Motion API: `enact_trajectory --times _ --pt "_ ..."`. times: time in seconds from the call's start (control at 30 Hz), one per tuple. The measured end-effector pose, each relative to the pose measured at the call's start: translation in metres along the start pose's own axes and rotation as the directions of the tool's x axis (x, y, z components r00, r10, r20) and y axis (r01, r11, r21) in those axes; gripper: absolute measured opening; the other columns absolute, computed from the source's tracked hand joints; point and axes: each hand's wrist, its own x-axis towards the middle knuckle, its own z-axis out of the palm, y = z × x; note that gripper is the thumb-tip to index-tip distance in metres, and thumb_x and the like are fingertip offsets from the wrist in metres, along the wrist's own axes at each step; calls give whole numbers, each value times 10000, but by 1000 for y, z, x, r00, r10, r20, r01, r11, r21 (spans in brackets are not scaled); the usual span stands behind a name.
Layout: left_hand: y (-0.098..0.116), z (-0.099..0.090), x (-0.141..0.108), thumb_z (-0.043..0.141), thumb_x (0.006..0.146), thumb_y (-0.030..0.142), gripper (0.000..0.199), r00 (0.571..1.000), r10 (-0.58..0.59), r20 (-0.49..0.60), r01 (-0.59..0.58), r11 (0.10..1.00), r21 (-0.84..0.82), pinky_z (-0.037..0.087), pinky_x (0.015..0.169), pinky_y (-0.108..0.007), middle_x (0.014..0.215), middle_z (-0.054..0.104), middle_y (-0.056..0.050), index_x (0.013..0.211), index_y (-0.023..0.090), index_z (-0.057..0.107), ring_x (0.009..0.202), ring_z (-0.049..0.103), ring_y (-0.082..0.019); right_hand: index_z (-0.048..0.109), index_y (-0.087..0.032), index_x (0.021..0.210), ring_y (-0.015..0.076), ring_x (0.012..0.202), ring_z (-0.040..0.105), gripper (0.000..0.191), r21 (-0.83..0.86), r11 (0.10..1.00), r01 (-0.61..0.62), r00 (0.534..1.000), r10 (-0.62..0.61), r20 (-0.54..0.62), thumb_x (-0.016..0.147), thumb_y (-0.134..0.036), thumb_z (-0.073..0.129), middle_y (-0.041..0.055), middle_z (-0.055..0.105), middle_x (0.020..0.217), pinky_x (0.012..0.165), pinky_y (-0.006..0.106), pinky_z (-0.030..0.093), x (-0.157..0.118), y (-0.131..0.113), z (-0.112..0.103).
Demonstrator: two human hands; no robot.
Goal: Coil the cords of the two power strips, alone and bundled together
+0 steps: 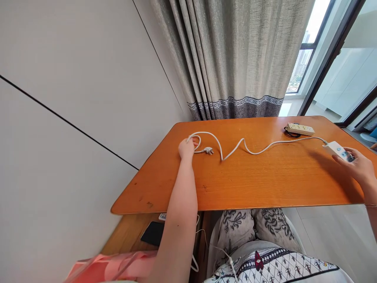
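Observation:
Near the far left of the table, my left hand (187,148) is closed around a white power cord (265,148), close to its plug end. The plug (209,150) rests on the wood just right of that hand, prongs pointing right. From there the cord runs in loose bends across the tabletop to a white power strip (338,151) with blue-marked sockets. My right hand (357,163) grips this strip by its near end, seemingly held above the table, since a shadow falls beneath it. Part of the strip is hidden by the fingers.
A second, cream power strip (300,129) with a coiled black cord lies at the back right of the orange wooden table (250,184). Below the left edge are a black phone (153,232), a thin white cable and a pink bag (118,267). A grey curtain (241,59) hangs behind.

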Motion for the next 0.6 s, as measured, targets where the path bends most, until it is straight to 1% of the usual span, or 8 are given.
enact_trajectory --times 0.03,0.1,0.17,0.23,0.3,0.37,0.5,0.6 --pt "-3 -5 5 506 896 225 197 995 -40 -95 36 999 -37 509 773 -347 597 619 -20 720 215 592 706 623 -219 639 -269 1224 373 906 617 696 -9 1000 -10 1000 10 -12 657 -672 626 206 713 1135 693 446 434 2 6 -1" --pt "-8 -16 14 438 913 185 156 953 -122 -276 93 989 -117 516 748 -328 647 590 -3 781 225 510 700 618 -195 636 -262 1226 383 895 620 700 -45 999 -22 1000 22 -7 663 -677 615 218 717 1114 673 447 435 5 17 -1" --pt "-12 -24 18 381 910 118 144 877 -195 -440 126 975 -181 522 783 -320 768 594 -16 857 233 450 799 645 -188 629 -247 1254 393 914 629 724 -101 995 -8 999 12 34 670 -674 600 230 720 1129 680 449 442 7 23 -1" --pt "-15 -29 18 347 883 36 220 793 -231 -563 133 969 -210 515 874 -324 931 603 -54 959 229 422 978 657 -192 612 -232 1305 397 973 643 759 -155 988 20 995 -5 95 681 -663 592 234 714 1183 708 446 454 8 24 1" --pt "-18 -30 16 365 838 -25 332 748 -227 -624 118 970 -211 498 942 -330 1032 600 -78 1060 220 404 1087 646 -199 592 -222 1350 394 1044 651 784 -206 976 64 987 -31 158 688 -642 599 223 703 1244 734 438 471 11 22 4" --pt "-20 -26 12 431 796 -48 425 765 -171 -621 87 983 -164 495 971 -347 1045 612 -74 1129 213 403 1091 659 -217 582 -209 1370 387 1119 648 767 -257 959 122 979 -74 187 710 -599 593 203 684 1308 773 434 498 15 18 7" --pt "-26 -16 10 547 768 -21 509 881 25 -472 27 994 103 459 1081 -434 1204 629 -113 1208 204 426 1227 629 -277 597 -201 1352 383 1211 632 639 -374 892 253 959 -180 220 788 -501 568 179 646 1393 863 457 546 31 15 8" --pt "-32 -12 13 549 789 -5 419 935 25 -354 40 984 174 444 1115 -454 1274 635 -126 1149 201 483 1277 611 -282 605 -228 1357 381 1268 604 558 -477 816 327 939 -224 261 830 -413 588 171 634 1421 952 490 535 47 17 6"
